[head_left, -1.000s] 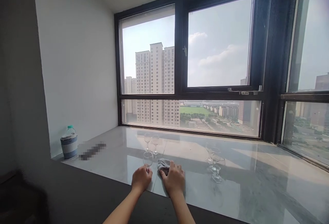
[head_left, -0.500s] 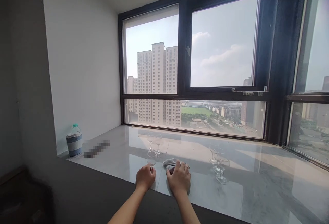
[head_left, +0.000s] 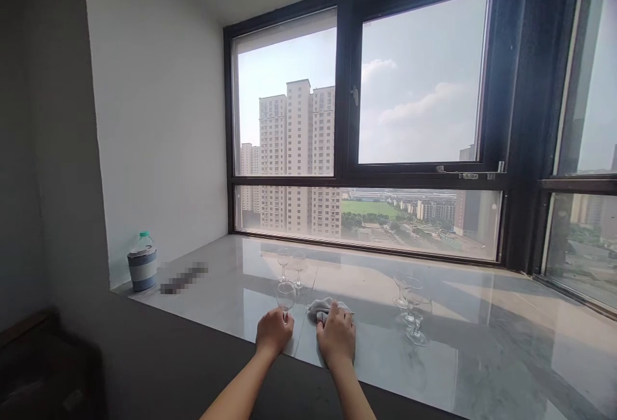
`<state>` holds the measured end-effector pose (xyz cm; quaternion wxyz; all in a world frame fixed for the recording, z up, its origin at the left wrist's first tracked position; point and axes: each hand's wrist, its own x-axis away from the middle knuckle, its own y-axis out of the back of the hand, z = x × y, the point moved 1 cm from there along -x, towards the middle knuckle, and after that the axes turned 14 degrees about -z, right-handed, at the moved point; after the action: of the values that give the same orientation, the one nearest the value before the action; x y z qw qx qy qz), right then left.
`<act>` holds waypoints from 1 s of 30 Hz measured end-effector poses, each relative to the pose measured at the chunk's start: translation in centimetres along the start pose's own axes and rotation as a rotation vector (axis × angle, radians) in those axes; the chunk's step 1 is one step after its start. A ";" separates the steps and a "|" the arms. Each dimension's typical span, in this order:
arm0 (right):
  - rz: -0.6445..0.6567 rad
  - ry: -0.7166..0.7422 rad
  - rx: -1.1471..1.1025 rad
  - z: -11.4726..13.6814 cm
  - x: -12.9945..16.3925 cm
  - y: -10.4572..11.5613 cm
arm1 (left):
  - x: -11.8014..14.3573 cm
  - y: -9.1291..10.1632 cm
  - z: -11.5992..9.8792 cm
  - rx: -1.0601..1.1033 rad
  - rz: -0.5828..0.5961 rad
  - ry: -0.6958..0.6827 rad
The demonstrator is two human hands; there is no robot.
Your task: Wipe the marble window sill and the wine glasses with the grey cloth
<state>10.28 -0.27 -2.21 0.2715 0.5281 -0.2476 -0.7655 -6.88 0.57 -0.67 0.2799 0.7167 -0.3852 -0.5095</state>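
Note:
My left hand (head_left: 274,331) is closed around the stem of a clear wine glass (head_left: 286,293) near the front edge of the sill. The bowl rises upright above my fingers, while the foot is hidden by the hand. To its right, my right hand (head_left: 336,336) grips a crumpled grey cloth (head_left: 318,308) on the glossy surface, fingers curled over its near side. Two more wine glasses, a left one (head_left: 283,263) and a right one (head_left: 299,268), stand just behind the held one.
Several wine glasses (head_left: 415,311) are grouped on the right of the marble-look sill (head_left: 212,301). A blue-and-white container (head_left: 143,271) with a green-capped bottle (head_left: 145,239) stands at the left end, beside a blurred-out patch. A dark-framed window (head_left: 347,182) closes off the back.
My right hand has shifted slightly and the cloth beneath it lies a little differently. My left hand keeps its hold on the wine glass. The whole view has moved marginally.

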 end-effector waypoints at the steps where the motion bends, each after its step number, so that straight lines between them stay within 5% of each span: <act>1: -0.001 0.005 -0.007 0.0 0.0 0.0 | 0.0 0.1 0.0 0.001 0.005 0.000; 11: -0.052 0.019 -0.035 0.3 -0.2 0.6 | 0.0 0.1 -0.2 0.012 0.005 0.006; 19: 0.066 -0.011 -0.037 0.3 -0.3 0.6 | 0.0 -0.4 0.2 0.015 -0.012 -0.002; 30: 0.058 0.078 -0.075 0.1 -0.2 -0.2 | 0.2 0.4 -0.4 -0.021 0.023 0.025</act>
<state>10.25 0.00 -2.15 0.3228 0.5394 -0.2232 -0.7450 -6.61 0.22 -0.34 0.2982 0.7157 -0.3843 -0.5012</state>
